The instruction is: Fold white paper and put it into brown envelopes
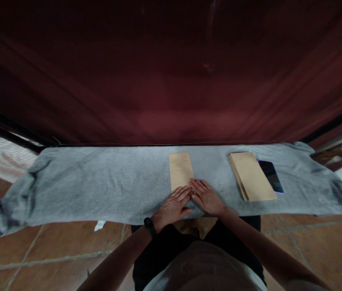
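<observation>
A single brown paper envelope (180, 167) lies on the grey cloth, with small reddish printing near its far right corner. Across its near end rests my left hand (173, 205), palm down with the fingers stretched out. My right hand (206, 198) lies flat at the same end, its fingers on the near right corner and close to the left fingertips. The envelope's near edge is hidden under the hands. To the right sits a stack of brown envelopes (252, 176), untouched by either hand.
A dark phone (271, 174) lies partly under the stack's right side. Grey cloth (113, 182) covers the narrow surface, which ends at a dark red upright panel (164, 89). Below is a tiled floor (58, 238) with a white scrap (99, 225). Striped fabric (3, 157) shows at left.
</observation>
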Tool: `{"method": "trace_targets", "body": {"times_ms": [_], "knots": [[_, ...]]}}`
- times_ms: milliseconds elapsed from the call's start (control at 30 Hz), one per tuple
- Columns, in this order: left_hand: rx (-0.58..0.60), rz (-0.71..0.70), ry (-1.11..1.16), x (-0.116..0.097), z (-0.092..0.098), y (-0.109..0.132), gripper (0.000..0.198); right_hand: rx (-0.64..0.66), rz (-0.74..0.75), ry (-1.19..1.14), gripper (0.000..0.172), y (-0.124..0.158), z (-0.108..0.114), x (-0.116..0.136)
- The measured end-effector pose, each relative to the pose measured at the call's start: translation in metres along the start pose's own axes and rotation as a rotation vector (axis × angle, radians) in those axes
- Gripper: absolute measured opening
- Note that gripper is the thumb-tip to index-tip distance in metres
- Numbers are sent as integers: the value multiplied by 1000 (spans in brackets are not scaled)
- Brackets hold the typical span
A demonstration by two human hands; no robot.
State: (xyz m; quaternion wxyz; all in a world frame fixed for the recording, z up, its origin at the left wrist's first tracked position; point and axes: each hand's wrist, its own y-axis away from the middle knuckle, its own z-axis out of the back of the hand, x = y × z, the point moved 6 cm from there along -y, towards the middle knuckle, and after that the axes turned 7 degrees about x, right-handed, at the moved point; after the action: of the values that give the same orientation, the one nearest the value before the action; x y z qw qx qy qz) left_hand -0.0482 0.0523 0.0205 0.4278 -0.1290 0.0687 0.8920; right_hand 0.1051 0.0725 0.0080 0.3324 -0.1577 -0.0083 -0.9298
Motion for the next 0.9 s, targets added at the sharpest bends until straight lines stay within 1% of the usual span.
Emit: {"method": "trace_targets", "body": {"times_ms": [100,167,267,367,533,700,800,900], "knots": [[-52,37,62,2,4,2,55,-26,27,-17,50,14,2,6],[-99,60,107,3,9,1,46,-38,47,-23,49,20,2,9],[-135,84,132,7,15,-8,36,-57,65,-35,49,23,2,9],[-130,149,80,20,17,-27,40,-86,62,-37,49,22,2,7],[-53,263,-22,55,11,-72,52,-90,66,-43,47,22,2,6],[-64,317,-59,84,15,-112,56,-75,47,-74,41,23,8,6],[-79,341,-68,92,17,-121,57,-67,42,-82,41,22,10,8],[-102,300,-91,85,14,-113,57,-78,44,-65,39,22,11,9]]}}
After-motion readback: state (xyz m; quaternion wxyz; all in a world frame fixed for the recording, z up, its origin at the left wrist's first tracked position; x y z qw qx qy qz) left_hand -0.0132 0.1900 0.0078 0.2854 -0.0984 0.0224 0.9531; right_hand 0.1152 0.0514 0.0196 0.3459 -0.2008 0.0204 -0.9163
